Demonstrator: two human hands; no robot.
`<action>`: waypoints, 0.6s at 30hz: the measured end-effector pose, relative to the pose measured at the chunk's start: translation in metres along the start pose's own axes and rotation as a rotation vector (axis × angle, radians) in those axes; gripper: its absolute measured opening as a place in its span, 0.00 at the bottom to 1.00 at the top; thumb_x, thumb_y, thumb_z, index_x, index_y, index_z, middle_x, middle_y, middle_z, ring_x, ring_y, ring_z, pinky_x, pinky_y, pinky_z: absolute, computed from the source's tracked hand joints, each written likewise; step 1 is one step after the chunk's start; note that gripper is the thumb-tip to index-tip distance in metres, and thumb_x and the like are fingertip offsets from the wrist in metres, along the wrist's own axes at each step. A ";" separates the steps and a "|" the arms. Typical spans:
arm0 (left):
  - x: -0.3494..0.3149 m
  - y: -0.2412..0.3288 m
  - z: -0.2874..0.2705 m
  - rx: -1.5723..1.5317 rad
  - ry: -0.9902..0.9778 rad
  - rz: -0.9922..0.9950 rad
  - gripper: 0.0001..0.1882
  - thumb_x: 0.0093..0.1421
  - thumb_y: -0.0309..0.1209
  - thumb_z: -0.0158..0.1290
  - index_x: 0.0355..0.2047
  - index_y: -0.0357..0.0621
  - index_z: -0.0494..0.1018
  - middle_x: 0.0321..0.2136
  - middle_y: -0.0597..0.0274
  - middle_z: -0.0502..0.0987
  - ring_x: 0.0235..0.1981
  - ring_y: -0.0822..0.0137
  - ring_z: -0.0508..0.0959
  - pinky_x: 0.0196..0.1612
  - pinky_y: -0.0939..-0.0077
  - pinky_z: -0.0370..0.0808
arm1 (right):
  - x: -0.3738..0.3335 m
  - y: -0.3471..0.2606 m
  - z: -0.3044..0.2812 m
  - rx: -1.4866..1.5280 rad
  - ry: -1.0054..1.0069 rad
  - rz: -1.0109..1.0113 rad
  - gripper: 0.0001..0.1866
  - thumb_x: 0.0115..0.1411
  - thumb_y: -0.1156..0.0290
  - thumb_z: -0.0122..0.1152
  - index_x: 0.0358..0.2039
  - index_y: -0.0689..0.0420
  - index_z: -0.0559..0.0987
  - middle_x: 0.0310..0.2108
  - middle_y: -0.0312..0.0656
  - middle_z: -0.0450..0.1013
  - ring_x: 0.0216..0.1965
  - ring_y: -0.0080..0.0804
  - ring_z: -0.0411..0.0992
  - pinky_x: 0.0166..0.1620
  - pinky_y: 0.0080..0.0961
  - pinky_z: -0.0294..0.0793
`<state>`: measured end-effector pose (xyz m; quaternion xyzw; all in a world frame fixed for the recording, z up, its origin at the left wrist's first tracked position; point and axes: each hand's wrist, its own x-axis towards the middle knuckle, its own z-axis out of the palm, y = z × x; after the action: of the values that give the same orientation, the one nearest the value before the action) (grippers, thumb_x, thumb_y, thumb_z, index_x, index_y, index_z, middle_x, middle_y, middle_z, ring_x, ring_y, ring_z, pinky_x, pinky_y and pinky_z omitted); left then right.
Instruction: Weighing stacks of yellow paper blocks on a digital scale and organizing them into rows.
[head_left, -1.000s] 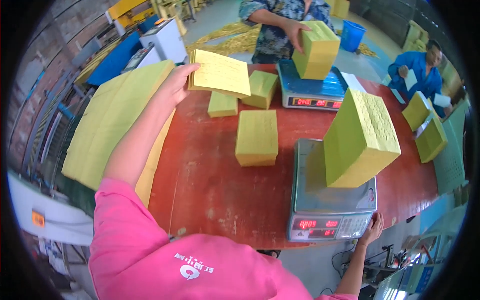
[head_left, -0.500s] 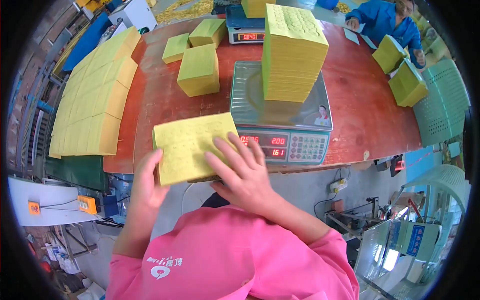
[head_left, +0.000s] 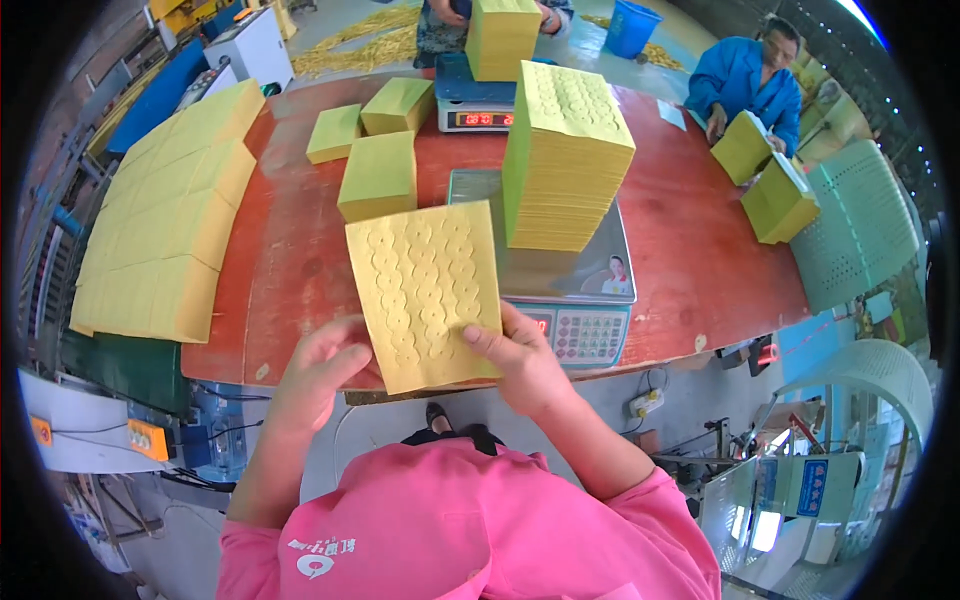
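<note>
Paper (head_left: 422, 288) now portrait-wise (in right grip (head_left: 526, 366))

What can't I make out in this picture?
Head view:
Near scale: most of its display, covered by the right hand and held yellow paper.
Right fingertips, except the thumb: behind that paper.
Sheet count in it: edges barely showing.
Far co-worker: head, cut off by the top edge.

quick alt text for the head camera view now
The right hand grips embossed yellow paper, the left hand at its lower left edge. Beyond, a tall yellow stack stands on a scale on a red table, with a co-worker in blue at far right.
</note>
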<state>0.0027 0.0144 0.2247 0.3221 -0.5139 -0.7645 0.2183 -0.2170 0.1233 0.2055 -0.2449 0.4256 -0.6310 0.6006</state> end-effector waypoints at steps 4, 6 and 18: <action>0.051 0.018 0.016 0.264 -0.013 0.293 0.17 0.62 0.35 0.55 0.46 0.34 0.74 0.37 0.59 0.79 0.33 0.71 0.79 0.34 0.78 0.77 | -0.002 -0.041 -0.004 -0.113 0.130 -0.136 0.27 0.64 0.66 0.59 0.60 0.66 0.67 0.53 0.44 0.72 0.53 0.28 0.69 0.58 0.27 0.67; 0.072 0.056 0.042 0.242 -0.065 0.255 0.16 0.62 0.36 0.54 0.44 0.35 0.74 0.36 0.60 0.79 0.33 0.72 0.79 0.32 0.75 0.77 | 0.000 -0.078 -0.014 -0.428 0.203 -0.292 0.28 0.64 0.62 0.60 0.58 0.67 0.69 0.50 0.44 0.73 0.49 0.27 0.71 0.53 0.25 0.71; 0.257 0.157 0.117 0.179 -0.082 0.190 0.07 0.57 0.33 0.59 0.32 0.43 0.78 0.27 0.60 0.81 0.27 0.70 0.80 0.31 0.76 0.77 | 0.108 -0.250 -0.102 -0.720 0.365 -0.305 0.17 0.59 0.61 0.63 0.37 0.64 0.80 0.26 0.37 0.75 0.21 0.22 0.69 0.22 0.21 0.63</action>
<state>-0.2600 -0.1396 0.3318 0.2588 -0.6165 -0.7042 0.2389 -0.4551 0.0224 0.3387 -0.3834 0.6768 -0.5566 0.2917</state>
